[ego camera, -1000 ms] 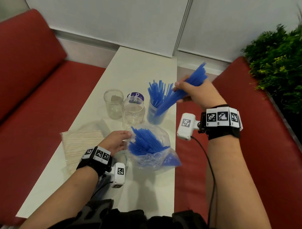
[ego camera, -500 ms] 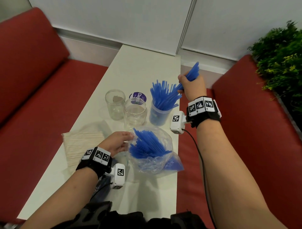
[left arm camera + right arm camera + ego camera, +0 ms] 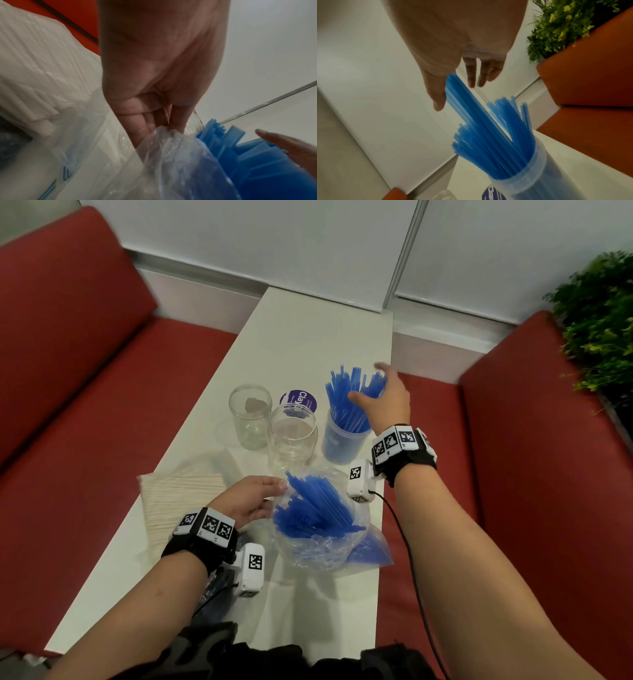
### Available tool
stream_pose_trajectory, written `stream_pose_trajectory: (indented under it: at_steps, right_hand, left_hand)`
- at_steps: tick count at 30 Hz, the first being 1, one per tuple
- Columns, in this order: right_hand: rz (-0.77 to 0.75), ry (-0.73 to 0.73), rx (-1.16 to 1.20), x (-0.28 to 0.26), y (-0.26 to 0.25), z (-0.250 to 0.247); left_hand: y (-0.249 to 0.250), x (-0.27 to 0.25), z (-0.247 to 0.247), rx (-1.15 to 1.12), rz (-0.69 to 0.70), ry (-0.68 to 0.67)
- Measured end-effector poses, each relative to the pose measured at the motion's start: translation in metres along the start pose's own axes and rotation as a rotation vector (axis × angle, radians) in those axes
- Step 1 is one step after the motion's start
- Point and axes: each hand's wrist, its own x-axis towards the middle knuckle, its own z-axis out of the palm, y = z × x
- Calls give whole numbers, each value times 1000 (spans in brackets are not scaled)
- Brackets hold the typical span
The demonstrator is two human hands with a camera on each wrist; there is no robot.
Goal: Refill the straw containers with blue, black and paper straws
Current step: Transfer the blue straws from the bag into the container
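Observation:
My right hand [image 3: 373,386] hovers over the blue straws [image 3: 346,405] that stand in the blue-tinted container [image 3: 342,445]. Its fingers are spread and hold nothing. In the right wrist view the thumb of this hand [image 3: 456,94] lies against the tops of the straws [image 3: 488,138] in the container [image 3: 532,181]. My left hand [image 3: 274,494] pinches the rim of a clear plastic bag [image 3: 329,546] full of blue straws [image 3: 311,508]. The left wrist view shows that pinch [image 3: 164,125] on the bag [image 3: 180,162].
Two empty clear jars [image 3: 250,416] [image 3: 291,436] stand left of the blue container, with a purple lid [image 3: 298,401] behind them. A wrapped pack of paper straws [image 3: 178,494] lies at the table's left edge. Red bench seats flank the narrow white table [image 3: 308,344].
My right hand lowered its bundle of blue straws into the container and let go, its fingers spreading. The left hand stayed on the bag.

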Motion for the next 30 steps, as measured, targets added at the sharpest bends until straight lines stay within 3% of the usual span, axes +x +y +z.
stream_pose_trajectory:
  at_steps: [3,5,10,13,15,17,20,24,27,30]
  right_hand:
    - [-278,201,-136,7,-11,-4]
    - [-389,209,-301,12,-12,4]
    - [-224,-194,-720,1,27,44]
    - [-290,-276,-734,3,37,47]
    - [-420,-202,-607,8,27,38]
    - [-518,42,-493,13,16,28]
    - [-306,408,-528,13,8,12]
    - [61,569,-509,1,23,3]
    - [120,459,-367,-7,36,13]
    - [-2,173,-249,-9,43,35]
  left_hand:
    - [0,2,0,2,-6,4]
    - [-1,4,0,-6,-7,-5]
    - [-2,7,3,2,-12,-2]
    - [-3,9,2,12,-7,3]
    - [-4,11,1,9,-11,1]
    - [-4,13,1,0,-11,-11]
    - [-4,15,0,0,-13,-21]
    - [-5,14,-1,-13,-15,-16]
    - [-6,13,-2,-20,-11,-17]
    - [-7,12,-2,-10,-11,-9]
